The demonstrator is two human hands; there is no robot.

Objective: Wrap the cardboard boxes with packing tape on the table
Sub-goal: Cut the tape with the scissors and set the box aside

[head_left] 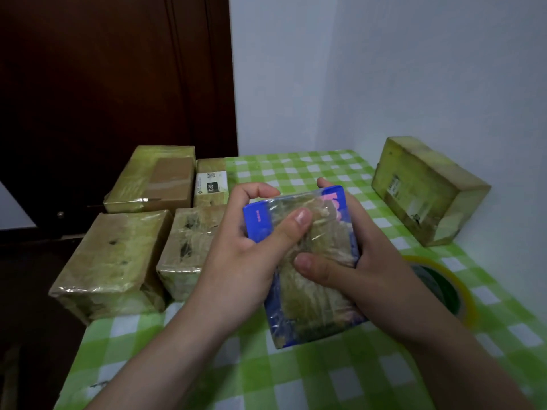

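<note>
Head view: worktop under green check cloth, right edge against white wall, dark door beyond the left edge. Blue box, mid-worktop, faces covered in wrinkled clear tape, held tilted; whether its lower end touches the cloth cannot be told. Left grip and right grip both clamped on it, thumbs on the taped face, fingers round the sides. Pink letters on blue, partly hidden, unreadable. Four taped boxes crowd the left edge in two rows; back one carries a white label with a code square and "060". Fifth box by the wall, label blurred. Tape roll just right of the right grip. Bare cloth in front and behind.
</note>
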